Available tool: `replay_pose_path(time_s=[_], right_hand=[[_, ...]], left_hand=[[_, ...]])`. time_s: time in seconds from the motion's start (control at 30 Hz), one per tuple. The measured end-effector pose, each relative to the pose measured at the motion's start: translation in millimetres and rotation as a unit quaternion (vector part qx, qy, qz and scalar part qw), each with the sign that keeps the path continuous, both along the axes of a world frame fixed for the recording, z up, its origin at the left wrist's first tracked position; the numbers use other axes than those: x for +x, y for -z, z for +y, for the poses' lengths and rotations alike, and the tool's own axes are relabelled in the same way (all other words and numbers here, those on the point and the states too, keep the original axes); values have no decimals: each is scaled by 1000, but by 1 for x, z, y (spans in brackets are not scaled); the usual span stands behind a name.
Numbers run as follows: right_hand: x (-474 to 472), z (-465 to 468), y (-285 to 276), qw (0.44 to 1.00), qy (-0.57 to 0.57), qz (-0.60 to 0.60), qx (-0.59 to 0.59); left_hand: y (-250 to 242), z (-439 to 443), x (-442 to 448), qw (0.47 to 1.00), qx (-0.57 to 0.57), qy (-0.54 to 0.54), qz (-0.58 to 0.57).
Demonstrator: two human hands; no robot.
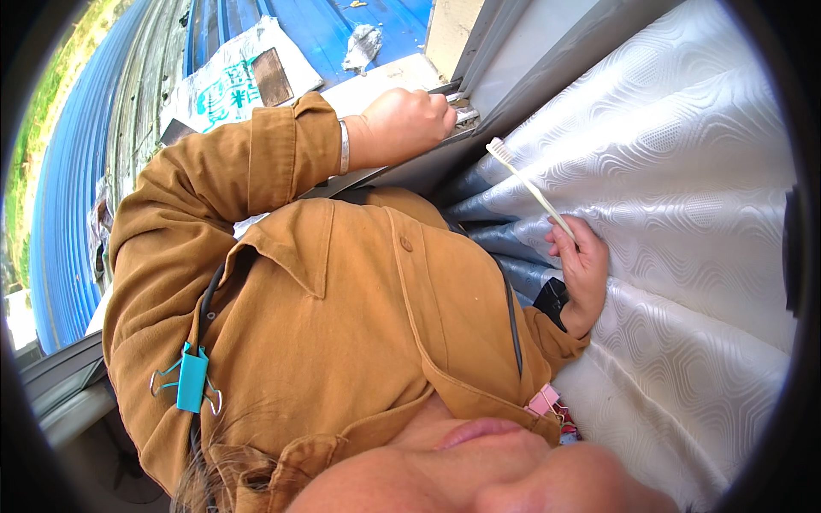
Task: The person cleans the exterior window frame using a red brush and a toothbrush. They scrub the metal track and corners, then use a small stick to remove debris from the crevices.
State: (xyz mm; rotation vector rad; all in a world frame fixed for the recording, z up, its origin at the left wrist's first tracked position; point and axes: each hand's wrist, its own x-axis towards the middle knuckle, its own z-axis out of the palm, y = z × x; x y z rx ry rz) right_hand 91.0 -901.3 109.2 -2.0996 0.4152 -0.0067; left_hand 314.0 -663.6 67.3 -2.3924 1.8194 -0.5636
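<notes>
My right hand [580,266] holds a pale toothbrush [535,192] by the end of its handle, with the bristled head up and to the left, in front of a shiny patterned curtain [667,173]. My left hand [407,125] is closed in a fist at the window sill, beside the dirty end of the window track [465,117]. Its palm side is hidden, and nothing shows in its fingers. A gap separates the brush head from my left hand. A light band circles my left wrist, and something black is at my right wrist.
Outside the window are a blue corrugated metal roof [397,22], a white printed sack [221,83], a brown flat piece [272,77] and a crumpled grey lump [363,48]. The window frame [532,70] stands beside the curtain. A teal binder clip [192,378] grips a black cord on my brown shirt.
</notes>
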Motion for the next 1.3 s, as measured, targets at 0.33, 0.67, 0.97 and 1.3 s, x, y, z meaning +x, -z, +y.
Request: replay_pose_path(time_s=[0.33,0.67,0.97,1.3], right_hand=[[0,0,0,1000,-3,-1,0],[2,0,-2,1000,-15,-13,9],[1,-1,0,1000,-18,-18,8],[-1,0,0,1000,-3,2,2]], left_hand=[[-4,1,2,999,-3,-24,41],[-22,9,19,964,67,-53,253],[-23,-15,33,951,68,-56,296],[11,7,35,864,-93,-65,490]])
